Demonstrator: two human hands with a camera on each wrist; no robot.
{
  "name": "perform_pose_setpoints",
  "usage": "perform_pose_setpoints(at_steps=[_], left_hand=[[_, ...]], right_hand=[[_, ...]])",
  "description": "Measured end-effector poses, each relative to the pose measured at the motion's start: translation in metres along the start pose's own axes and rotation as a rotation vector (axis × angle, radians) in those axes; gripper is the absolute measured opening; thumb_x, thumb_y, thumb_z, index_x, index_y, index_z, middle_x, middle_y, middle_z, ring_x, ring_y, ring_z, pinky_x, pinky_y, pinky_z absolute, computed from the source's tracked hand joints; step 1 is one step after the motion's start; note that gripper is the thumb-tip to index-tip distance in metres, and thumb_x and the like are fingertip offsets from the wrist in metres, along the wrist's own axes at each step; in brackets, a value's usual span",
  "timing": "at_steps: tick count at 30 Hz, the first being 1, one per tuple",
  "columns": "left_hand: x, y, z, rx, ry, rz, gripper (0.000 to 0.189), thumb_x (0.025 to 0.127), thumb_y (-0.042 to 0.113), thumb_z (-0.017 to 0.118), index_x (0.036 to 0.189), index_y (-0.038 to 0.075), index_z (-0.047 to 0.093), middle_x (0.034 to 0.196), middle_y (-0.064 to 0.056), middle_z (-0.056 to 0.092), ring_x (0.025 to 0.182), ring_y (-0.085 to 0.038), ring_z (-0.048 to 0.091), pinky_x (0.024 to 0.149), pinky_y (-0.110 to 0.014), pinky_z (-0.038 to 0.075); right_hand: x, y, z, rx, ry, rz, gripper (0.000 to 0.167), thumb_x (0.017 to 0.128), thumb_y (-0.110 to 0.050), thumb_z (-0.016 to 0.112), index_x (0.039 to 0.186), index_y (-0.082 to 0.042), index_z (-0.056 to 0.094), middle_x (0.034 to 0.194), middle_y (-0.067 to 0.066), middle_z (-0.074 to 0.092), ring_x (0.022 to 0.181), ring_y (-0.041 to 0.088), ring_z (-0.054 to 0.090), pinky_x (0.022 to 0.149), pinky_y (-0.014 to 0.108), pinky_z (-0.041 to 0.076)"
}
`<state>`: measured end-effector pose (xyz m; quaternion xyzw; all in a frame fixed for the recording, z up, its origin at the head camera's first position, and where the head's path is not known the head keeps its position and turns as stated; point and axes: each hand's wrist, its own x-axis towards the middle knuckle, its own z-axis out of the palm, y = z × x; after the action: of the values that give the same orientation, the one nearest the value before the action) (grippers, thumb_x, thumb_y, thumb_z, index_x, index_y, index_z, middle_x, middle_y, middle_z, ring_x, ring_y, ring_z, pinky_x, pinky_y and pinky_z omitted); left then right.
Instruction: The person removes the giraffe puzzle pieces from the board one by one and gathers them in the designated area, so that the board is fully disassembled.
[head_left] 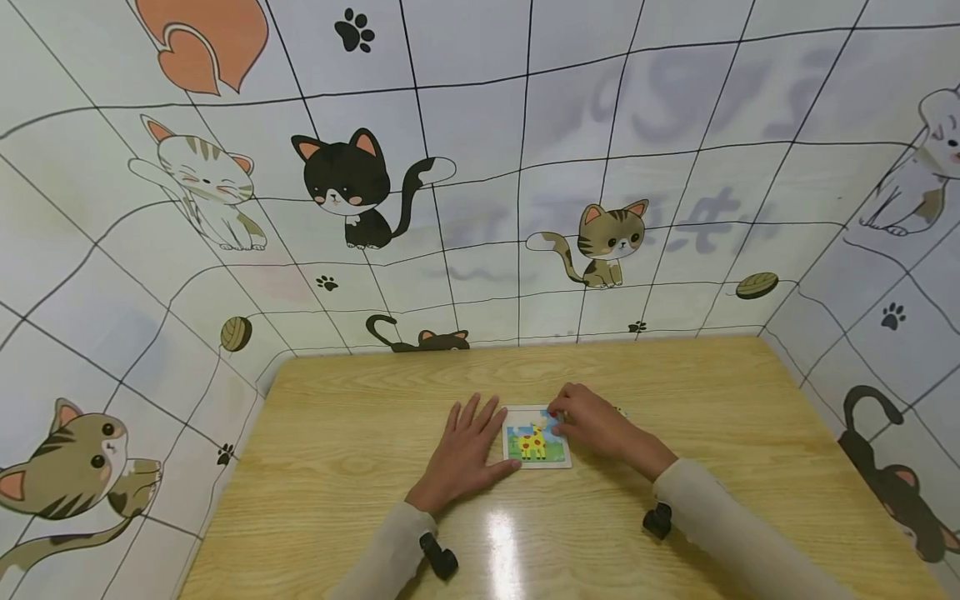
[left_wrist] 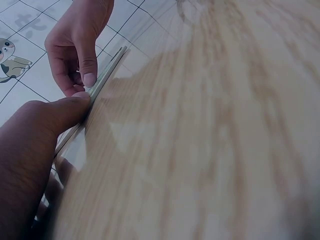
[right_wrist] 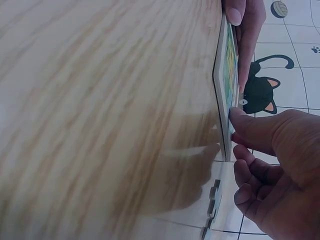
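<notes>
A small jigsaw puzzle (head_left: pixel 533 444) with a yellow, red-spotted giraffe lies in a white-edged tray (head_left: pixel 555 467) on the wooden table. My left hand (head_left: pixel 467 454) rests flat at its left side with fingers spread. Its thumb presses the tray's lower left edge, which the left wrist view shows close up. Over the upper right corner, the curled fingers of my right hand (head_left: pixel 592 421) pinch a small puzzle piece (right_wrist: pixel 235 137). Only a red bit of the piece shows between thumb and forefinger; the rest is hidden. In the right wrist view, that thumb tip is right at the puzzle's surface.
Several loose puzzle pieces (right_wrist: pixel 212 207) lie on the table to the right of the tray, mostly hidden behind my right hand in the head view. The wooden table (head_left: pixel 337 500) meets cat-printed walls (head_left: pixel 480 208) at its back and sides.
</notes>
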<state>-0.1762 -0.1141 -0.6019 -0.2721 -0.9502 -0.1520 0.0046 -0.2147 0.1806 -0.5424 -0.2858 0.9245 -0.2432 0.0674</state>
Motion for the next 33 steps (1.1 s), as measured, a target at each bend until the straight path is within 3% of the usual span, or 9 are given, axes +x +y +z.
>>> perform_pose_setpoints(at_steps=[7,17,26,33], left_hand=[[-0.0007,0.0011,-0.0017,0.005,-0.003,-0.003,0.097,0.103,0.08,0.049,0.176,0.019,0.032,0.184,-0.003,0.019,0.171,-0.033,0.007,0.136,-0.06,0.003],[-0.0011,0.002,-0.0044,0.004,-0.006,-0.003,0.096,0.103,0.079,0.049,0.175,0.019,0.033,0.184,-0.004,0.02,0.171,-0.033,0.007,0.136,-0.06,0.003],[-0.0005,0.0024,-0.0045,0.023,-0.015,-0.007,0.096,0.103,0.081,0.047,0.176,0.02,0.032,0.185,-0.002,0.019,0.172,-0.032,0.006,0.136,-0.059,0.003],[-0.001,0.004,-0.0069,0.012,-0.012,-0.01,0.096,0.102,0.08,0.049,0.175,0.019,0.034,0.184,-0.004,0.021,0.171,-0.033,0.009,0.136,-0.06,0.005]], right_hand=[[0.0049,-0.005,-0.0019,-0.038,-0.024,0.01,0.021,0.1,-0.018,0.084,0.117,-0.007,0.079,0.114,0.002,0.065,0.106,0.02,0.058,0.093,0.045,0.057],[0.0051,-0.0042,0.0004,-0.045,0.006,0.02,0.026,0.097,-0.017,0.087,0.116,-0.006,0.075,0.118,0.005,0.065,0.109,0.023,0.059,0.095,0.047,0.057],[0.0038,-0.0015,0.0011,0.055,0.051,0.054,0.016,0.101,-0.011,0.082,0.114,-0.009,0.073,0.115,0.003,0.067,0.103,0.02,0.061,0.093,0.046,0.058],[0.004,0.0025,0.0,0.141,0.101,0.038,0.01,0.105,-0.004,0.074,0.115,-0.007,0.077,0.108,0.001,0.071,0.096,0.015,0.063,0.085,0.039,0.059]])
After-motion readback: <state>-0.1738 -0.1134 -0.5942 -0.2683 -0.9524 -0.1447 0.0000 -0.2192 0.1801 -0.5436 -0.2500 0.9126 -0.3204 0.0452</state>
